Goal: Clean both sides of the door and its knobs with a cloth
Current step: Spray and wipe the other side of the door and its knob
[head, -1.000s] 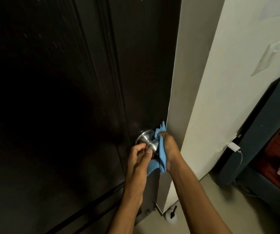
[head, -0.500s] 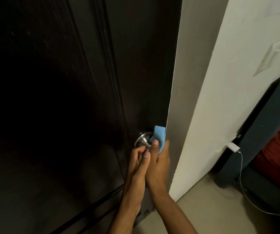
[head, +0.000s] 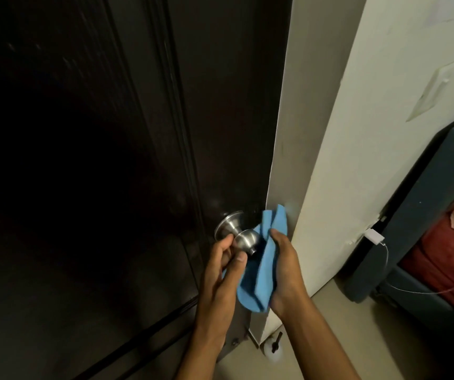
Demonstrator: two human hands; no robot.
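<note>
Both arms reach up from the bottom toward the dark door. The left hand curls its thumb and fingers around the shiny round knob, which sticks out near the door's right edge. The right hand sits just beside it, fingers bent and gripping a blue cloth. The cloth touches the knob's right side and hangs down between the 2 hands. A white wall stands to the right.

The left hand curls its fingers around the steel knob of the dark door. Just right of them, the right hand grips a blue cloth touching the knob.
</note>
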